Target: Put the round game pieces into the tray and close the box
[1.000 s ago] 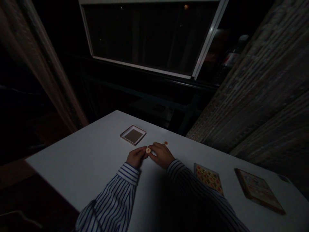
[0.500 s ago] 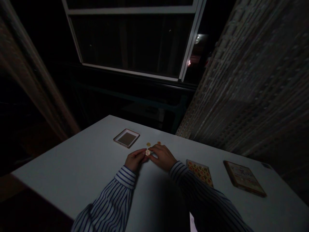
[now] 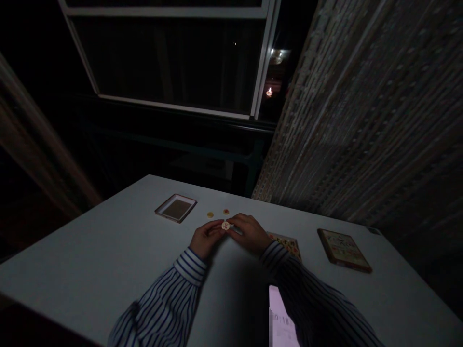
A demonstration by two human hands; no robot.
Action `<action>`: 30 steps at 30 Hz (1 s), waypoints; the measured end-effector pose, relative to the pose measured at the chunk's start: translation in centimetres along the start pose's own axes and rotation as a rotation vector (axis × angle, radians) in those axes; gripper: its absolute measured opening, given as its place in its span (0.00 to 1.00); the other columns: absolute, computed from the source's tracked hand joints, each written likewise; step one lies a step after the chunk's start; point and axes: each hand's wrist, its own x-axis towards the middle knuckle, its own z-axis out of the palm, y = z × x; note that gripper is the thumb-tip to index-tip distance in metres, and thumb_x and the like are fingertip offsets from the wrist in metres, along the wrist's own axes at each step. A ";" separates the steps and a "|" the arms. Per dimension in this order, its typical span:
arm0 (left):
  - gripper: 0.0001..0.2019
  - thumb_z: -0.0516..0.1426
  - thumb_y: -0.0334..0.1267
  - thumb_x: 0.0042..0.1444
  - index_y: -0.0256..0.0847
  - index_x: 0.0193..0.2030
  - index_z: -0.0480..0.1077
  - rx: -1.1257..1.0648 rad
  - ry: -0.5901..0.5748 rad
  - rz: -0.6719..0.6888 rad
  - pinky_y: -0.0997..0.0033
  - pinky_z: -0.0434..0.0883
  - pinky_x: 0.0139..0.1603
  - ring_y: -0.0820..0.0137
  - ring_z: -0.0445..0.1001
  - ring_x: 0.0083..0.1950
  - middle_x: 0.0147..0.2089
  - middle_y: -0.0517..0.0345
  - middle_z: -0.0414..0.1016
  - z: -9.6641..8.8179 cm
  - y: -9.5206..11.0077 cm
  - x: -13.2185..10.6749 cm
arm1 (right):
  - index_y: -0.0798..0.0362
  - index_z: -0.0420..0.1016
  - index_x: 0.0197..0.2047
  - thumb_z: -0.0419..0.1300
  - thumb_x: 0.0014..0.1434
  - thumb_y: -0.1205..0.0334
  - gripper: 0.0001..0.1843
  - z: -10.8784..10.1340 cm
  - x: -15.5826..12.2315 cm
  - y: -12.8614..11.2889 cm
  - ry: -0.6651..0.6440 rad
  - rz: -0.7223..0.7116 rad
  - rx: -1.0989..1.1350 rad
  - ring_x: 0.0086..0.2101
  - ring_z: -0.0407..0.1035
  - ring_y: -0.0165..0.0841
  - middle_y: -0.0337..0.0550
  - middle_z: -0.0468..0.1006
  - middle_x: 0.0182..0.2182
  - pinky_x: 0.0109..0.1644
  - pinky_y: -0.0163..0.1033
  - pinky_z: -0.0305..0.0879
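The left hand [image 3: 205, 240] and the right hand [image 3: 250, 233] meet near the centre of the frame, the fingertips of both pinching a small round cream-coloured disc with a red mark [image 3: 225, 225] between them. The disc's marked face is turned toward the camera, raised in the fingers. Both wrists are in white cuffs with dark blue stripes.

Just beyond the fingers, two small round yellowish discs [image 3: 210, 215] lie apart on the white flat-topped table [image 3: 108, 255]. Left of them sits a shallow open box with pale inner walls and a brown floor [image 3: 176, 209]. Right of centre, partly hidden by the right hand and sleeve, is a flat block of round yellow pieces [image 3: 287, 244]. At the lower centre-right, a lit pinkish phone screen [image 3: 282, 320] shows beside the right forearm. Farther right lies a closed brown-edged box with a printed top [image 3: 344, 248].

A pale-framed dark window [image 3: 166, 62] fills the upper left; a beaded, stringy curtain [image 3: 343, 120] hangs at upper right.
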 end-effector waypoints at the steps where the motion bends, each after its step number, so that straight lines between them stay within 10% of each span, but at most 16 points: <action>1: 0.20 0.67 0.39 0.34 0.34 0.37 0.73 0.005 -0.002 -0.001 0.60 0.70 0.49 0.62 0.76 0.41 0.38 0.48 0.79 0.3 0.1 0.0 | 0.51 0.70 0.47 0.54 0.59 0.58 0.14 -0.1 -0.2 0.1 0.005 0.005 -0.004 0.41 0.67 0.32 0.44 0.74 0.39 0.45 0.39 0.59; 30: 0.21 0.67 0.40 0.33 0.34 0.36 0.73 -0.018 -0.115 -0.079 0.63 0.70 0.47 0.63 0.76 0.40 0.36 0.49 0.78 5.5 -0.4 0.2 | 0.52 0.70 0.46 0.56 0.57 0.61 0.13 -2.5 -4.5 2.6 0.118 0.099 0.075 0.39 0.68 0.31 0.43 0.75 0.38 0.44 0.37 0.61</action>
